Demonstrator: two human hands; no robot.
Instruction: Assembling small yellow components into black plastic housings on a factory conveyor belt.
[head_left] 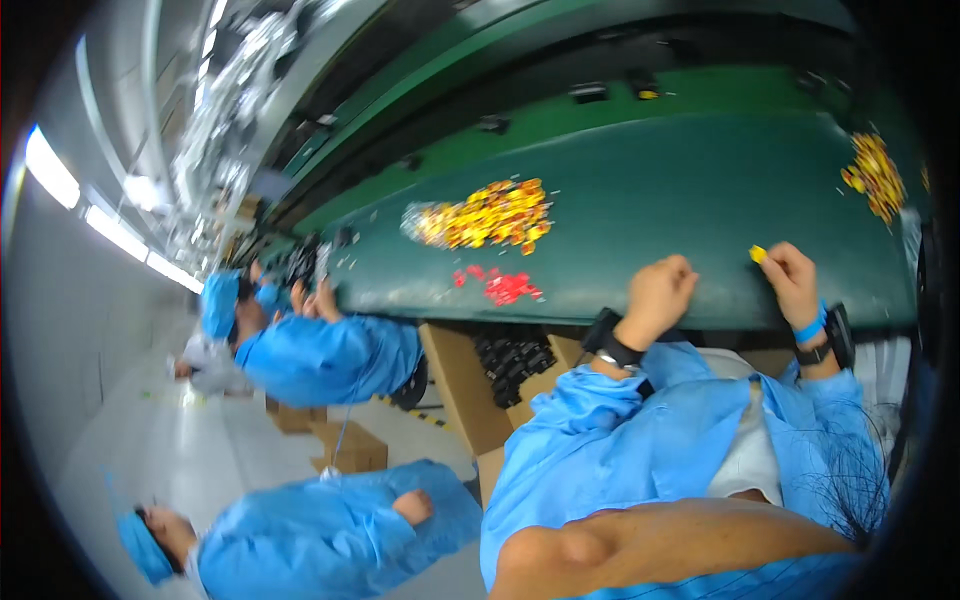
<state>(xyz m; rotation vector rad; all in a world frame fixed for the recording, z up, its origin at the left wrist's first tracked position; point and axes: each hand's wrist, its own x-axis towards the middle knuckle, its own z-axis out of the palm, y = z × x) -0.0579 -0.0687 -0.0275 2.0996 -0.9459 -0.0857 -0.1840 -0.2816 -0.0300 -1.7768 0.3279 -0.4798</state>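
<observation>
Between the thumb and fingers of my right hand (793, 283) is a small yellow piece (758, 254), held just above the green work surface (640, 190). My left hand (660, 295) is at the near edge of that surface, its fingers curled together; whatever it may hold is hidden. Ahead and to the left of my hands spreads a heap of small yellow-and-orange pieces (495, 215). A smaller scatter of red pieces (508, 288) lies nearer to me than that heap. Another yellow-orange pile (877, 178) sits at the far right.
An open cardboard box (462, 385) with many black parts (510, 365) stands below the near edge, left of me. A co-worker in blue (320, 350) works further left, and another person (330, 530) is behind. Small black items (588, 92) line the far ledge.
</observation>
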